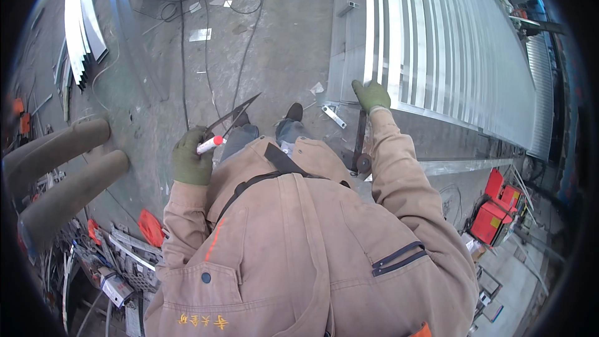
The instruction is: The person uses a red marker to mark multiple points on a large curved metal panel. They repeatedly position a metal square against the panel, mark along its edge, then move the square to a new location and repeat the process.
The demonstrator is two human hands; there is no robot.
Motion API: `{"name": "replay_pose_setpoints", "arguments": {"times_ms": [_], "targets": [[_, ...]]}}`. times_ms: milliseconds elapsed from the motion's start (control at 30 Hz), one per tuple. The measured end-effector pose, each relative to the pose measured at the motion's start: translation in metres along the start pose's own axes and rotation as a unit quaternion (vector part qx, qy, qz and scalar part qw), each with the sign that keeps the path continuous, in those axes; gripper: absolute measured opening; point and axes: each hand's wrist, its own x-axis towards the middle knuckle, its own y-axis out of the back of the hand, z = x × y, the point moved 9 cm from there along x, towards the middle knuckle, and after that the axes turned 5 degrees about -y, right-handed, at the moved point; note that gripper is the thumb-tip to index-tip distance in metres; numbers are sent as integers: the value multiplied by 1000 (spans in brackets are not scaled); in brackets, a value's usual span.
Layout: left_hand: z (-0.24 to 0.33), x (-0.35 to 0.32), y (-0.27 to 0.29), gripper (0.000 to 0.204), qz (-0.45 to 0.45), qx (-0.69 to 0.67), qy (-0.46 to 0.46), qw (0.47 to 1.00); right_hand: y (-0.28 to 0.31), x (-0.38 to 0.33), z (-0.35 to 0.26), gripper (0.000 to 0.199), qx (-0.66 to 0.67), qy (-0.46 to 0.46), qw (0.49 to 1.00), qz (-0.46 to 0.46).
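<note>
My left hand, in a green glove, is closed at my left side. It holds a white marker with a red end, along with a thin dark angled tool that tapers to a point. The tool's inner part is hidden by the glove. My right hand, also gloved in green, is at the near left corner of a large silvery slatted metal panel. Its fingers curl over the panel's edge, the thumb side toward the left.
A small white tool lies on the floor near my shoes. Dark cables cross the floor ahead. Bundled metal strips lie far left, two padded rollers at left. A red machine stands at right.
</note>
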Motion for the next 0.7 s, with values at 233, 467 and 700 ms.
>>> {"name": "replay_pose_setpoints", "arguments": {"times_ms": [233, 467, 700], "targets": [[-26, 37, 10, 21, -34, 44, -54, 997, 1, 1, -7, 78, -16, -6, 999, 33], [-56, 66, 48, 25, -32, 76, -67, 994, -5, 7, 1, 74, -17, -24, 1000, 6], [-74, 78, 60, 32, 48, -8, 2, 999, -9, 4, -1, 75, 26, -45, 999, -15]]}}
